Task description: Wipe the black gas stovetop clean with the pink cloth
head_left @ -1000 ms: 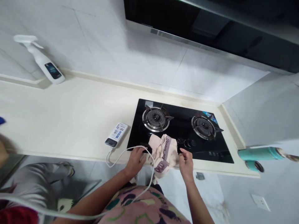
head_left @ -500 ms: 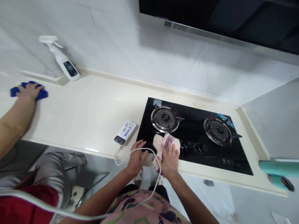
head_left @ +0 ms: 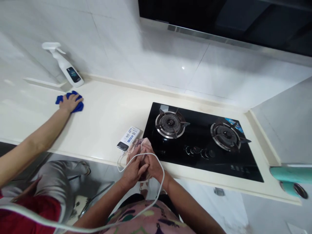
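Note:
My left hand [head_left: 133, 169] and my right hand [head_left: 151, 164] are pressed together at the counter's front edge, left of the black gas hob [head_left: 204, 143]. Both lie over a pale pink cloth [head_left: 139, 144], which shows only just beyond my fingers. My right hand presses down on the cloth with its fingers closed over it. My left hand overlaps the right and touches the cloth too. A white power bank [head_left: 128, 138] lies right beside the cloth, and its white cable [head_left: 156, 185] loops over my wrists.
Another person's hand [head_left: 69, 102] presses a blue cloth [head_left: 79, 105] on the cream counter [head_left: 97, 113] at the left. A white spray bottle [head_left: 65, 65] stands by the wall. A teal flask [head_left: 290, 174] shows at the right edge. A range hood [head_left: 219, 16] hangs above.
My hands slid the pink cloth left, off the hob onto the counter edge, and came together. The other person's hand with the blue cloth moved right along the counter.

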`<state>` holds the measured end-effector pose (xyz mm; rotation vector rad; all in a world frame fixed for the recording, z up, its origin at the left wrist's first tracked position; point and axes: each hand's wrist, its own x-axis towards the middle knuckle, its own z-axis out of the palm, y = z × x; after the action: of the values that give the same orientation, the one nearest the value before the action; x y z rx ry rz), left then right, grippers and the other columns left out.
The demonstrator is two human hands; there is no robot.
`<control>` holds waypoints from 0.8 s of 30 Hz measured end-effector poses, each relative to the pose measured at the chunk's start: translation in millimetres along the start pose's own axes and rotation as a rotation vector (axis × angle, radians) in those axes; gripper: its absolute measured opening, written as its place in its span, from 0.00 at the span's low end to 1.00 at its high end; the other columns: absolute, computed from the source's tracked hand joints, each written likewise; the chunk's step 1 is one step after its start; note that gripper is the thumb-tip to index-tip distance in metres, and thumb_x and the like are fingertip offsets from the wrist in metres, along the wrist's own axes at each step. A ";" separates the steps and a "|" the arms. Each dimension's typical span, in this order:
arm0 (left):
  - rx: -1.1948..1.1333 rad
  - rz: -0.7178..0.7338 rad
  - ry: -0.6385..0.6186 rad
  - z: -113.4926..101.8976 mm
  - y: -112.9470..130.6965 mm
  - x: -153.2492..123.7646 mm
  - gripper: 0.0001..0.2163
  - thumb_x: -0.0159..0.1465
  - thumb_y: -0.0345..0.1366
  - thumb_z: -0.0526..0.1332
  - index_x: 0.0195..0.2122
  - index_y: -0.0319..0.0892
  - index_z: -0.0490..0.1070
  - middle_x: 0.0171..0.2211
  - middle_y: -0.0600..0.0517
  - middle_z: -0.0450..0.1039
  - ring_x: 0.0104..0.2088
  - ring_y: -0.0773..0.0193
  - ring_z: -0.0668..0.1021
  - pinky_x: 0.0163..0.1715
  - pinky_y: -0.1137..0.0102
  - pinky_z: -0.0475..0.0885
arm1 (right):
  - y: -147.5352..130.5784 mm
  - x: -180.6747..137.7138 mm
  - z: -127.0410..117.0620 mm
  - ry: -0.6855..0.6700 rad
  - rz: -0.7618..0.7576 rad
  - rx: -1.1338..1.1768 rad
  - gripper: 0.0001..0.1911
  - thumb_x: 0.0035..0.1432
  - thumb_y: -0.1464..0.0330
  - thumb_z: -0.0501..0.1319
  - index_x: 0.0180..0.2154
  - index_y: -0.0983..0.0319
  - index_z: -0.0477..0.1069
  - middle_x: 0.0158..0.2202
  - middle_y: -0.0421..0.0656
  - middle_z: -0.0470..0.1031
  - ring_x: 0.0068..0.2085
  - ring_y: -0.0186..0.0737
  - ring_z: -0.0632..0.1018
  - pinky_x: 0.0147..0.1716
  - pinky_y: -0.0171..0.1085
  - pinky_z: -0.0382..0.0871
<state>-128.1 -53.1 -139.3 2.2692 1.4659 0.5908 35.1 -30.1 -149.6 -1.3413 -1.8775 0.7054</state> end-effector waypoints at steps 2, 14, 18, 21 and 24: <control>0.066 -0.004 -0.065 1.9 6.6 2.6 0.33 0.69 0.51 0.65 0.73 0.53 0.61 0.75 0.41 0.58 0.75 0.38 0.59 0.72 0.39 0.59 | 24.8 -24.9 -25.9 0.169 -0.001 0.011 0.22 0.75 0.65 0.50 0.63 0.57 0.72 0.64 0.50 0.72 0.66 0.48 0.71 0.65 0.53 0.67; 0.148 -0.010 -0.033 25.3 44.4 23.6 0.25 0.61 0.43 0.72 0.61 0.55 0.75 0.70 0.45 0.67 0.74 0.35 0.59 0.73 0.36 0.48 | 205.5 -168.3 -226.6 0.930 0.730 -0.760 0.32 0.65 0.52 0.51 0.56 0.68 0.75 0.60 0.68 0.70 0.65 0.71 0.68 0.61 0.68 0.61; 0.120 0.025 -0.013 27.4 41.2 37.7 0.22 0.64 0.44 0.69 0.60 0.52 0.76 0.69 0.44 0.67 0.73 0.36 0.60 0.72 0.35 0.48 | 210.4 -165.3 -216.9 0.877 0.845 -0.745 0.34 0.68 0.52 0.48 0.64 0.65 0.70 0.68 0.66 0.65 0.71 0.70 0.61 0.66 0.71 0.55; 0.112 -0.040 0.028 29.6 37.8 56.2 0.20 0.65 0.40 0.66 0.58 0.50 0.77 0.67 0.44 0.69 0.72 0.36 0.61 0.70 0.35 0.54 | 207.9 -171.4 -216.0 0.733 0.917 -0.749 0.38 0.70 0.49 0.45 0.68 0.68 0.65 0.71 0.68 0.61 0.74 0.69 0.57 0.66 0.72 0.54; 0.094 -0.149 0.061 30.3 32.9 89.9 0.15 0.66 0.39 0.63 0.53 0.47 0.79 0.62 0.43 0.74 0.69 0.37 0.65 0.68 0.36 0.58 | 205.3 -180.5 -218.5 0.613 0.895 -0.771 0.43 0.71 0.46 0.40 0.71 0.70 0.60 0.73 0.69 0.57 0.75 0.70 0.55 0.68 0.72 0.53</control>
<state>-53.7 14.1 -134.8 2.2039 1.7075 0.5615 362.7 -131.8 -219.1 -2.5766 -0.9922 -0.1265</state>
